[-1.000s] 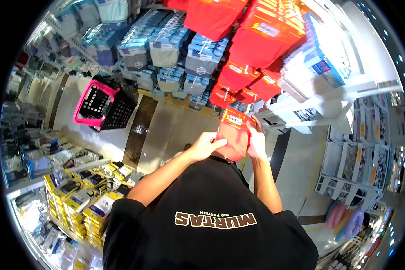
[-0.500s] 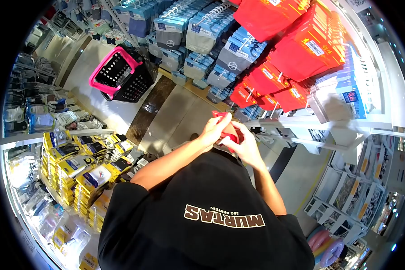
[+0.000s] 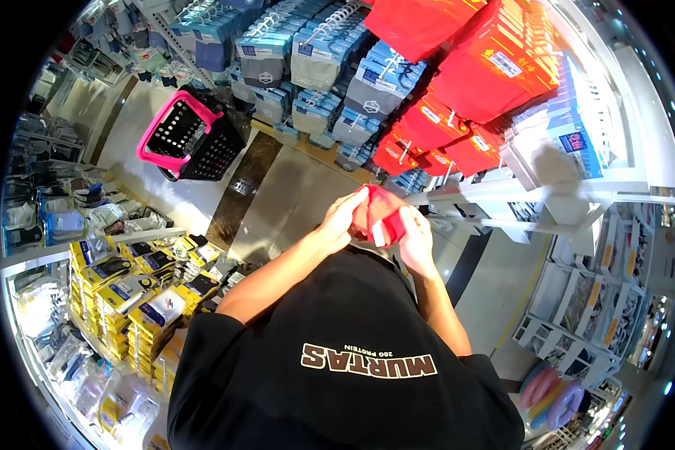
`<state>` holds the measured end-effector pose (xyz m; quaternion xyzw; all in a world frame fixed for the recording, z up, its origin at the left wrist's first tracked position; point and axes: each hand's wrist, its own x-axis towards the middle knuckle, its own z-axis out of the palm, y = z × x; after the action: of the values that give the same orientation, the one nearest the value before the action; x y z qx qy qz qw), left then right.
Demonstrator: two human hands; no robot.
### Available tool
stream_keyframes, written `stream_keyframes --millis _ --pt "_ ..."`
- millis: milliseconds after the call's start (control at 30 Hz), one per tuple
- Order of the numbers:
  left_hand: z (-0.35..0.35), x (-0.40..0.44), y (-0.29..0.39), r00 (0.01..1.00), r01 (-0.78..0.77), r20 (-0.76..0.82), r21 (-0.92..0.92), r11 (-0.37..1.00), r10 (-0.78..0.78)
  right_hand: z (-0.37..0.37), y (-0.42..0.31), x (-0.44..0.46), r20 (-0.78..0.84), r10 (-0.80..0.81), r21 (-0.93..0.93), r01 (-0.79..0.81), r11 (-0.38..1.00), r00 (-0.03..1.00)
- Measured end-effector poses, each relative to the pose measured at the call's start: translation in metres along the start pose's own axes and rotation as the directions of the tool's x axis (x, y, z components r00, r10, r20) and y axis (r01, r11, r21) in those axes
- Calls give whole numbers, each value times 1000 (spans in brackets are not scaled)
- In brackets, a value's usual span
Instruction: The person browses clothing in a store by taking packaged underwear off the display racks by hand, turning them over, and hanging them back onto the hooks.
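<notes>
A red fabric item [image 3: 383, 208] with a small white label near its lower edge is held between both hands, in front of the black shirt. My left hand [image 3: 340, 222] grips its left side, the fingers closed on the fabric. On the right side, my right hand [image 3: 415, 234] pinches the fabric beside the label. Just beyond the hands hang red packs [image 3: 430, 122] on hooks, with a large red stack [image 3: 495, 67] above them.
Blue-topped grey packs [image 3: 319, 60] hang on the rack ahead. A black basket with a pink rim [image 3: 174, 163] stands on the floor at left. Yellow packs [image 3: 120, 296] fill a lower-left shelf. White racks [image 3: 577, 300] and coloured rings [image 3: 566, 405] are at right.
The red item was first held flat with its orange card facing up, then bunched between the hands. Now it is spread out and its white label shows. The view has shifted.
</notes>
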<state>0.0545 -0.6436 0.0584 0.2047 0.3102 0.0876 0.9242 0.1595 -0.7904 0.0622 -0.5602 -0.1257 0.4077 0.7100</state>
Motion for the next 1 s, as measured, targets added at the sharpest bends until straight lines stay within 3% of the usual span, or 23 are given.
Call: stream_keyframes --millis 33,67,100,167,267,300,367,433,500,633,700,800,900,1000 --pt "-4 2 -2 1000 -3 30 -15 1000 4 0 -3 -2 82 -12 -57 17 998 997" --pt "-10 4 -2 998 -4 62 -32 999 6 0 -8 -6 140 47 52 -54 997 989" --pt "-9 3 -1 995 -2 95 -48 999 7 2 -10 -6 161 -20 178 -9 984 987" --pt "-7 1 1 992 -7 123 -76 997 17 -23 -2 -2 27 82 218 -86 972 996" --pt "11 -10 5 992 33 122 -121 992 -18 -34 15 7 -315 111 -33 -128 991 943" --pt "16 -13 6 983 58 179 -88 994 -41 -47 27 8 -306 221 -21 -239 971 926" --pt "24 -18 7 955 93 286 -19 996 -83 -73 62 11 -160 460 194 -429 882 873" --pt "20 -14 -2 920 125 369 47 991 -133 -42 37 0 62 551 394 -528 752 832" --pt "18 -12 -10 883 113 445 109 988 -150 -37 40 -2 79 482 415 -468 780 873" --pt "8 -16 -14 956 52 268 245 968 -120 -48 27 3 -24 395 396 -354 847 918" --pt "5 -13 -13 984 1 165 393 919 -72 -83 35 12 -191 223 351 -145 925 956" --pt "-15 -6 -10 995 -52 100 625 779 -13 -92 -24 9 -282 48 331 50 942 958" --pt "-27 -6 -10 996 -61 88 581 812 12 -137 -46 18 -382 -157 189 243 951 911" --pt "-33 -6 -9 996 -74 82 597 799 30 -144 -78 26 -521 -257 104 360 927 814"
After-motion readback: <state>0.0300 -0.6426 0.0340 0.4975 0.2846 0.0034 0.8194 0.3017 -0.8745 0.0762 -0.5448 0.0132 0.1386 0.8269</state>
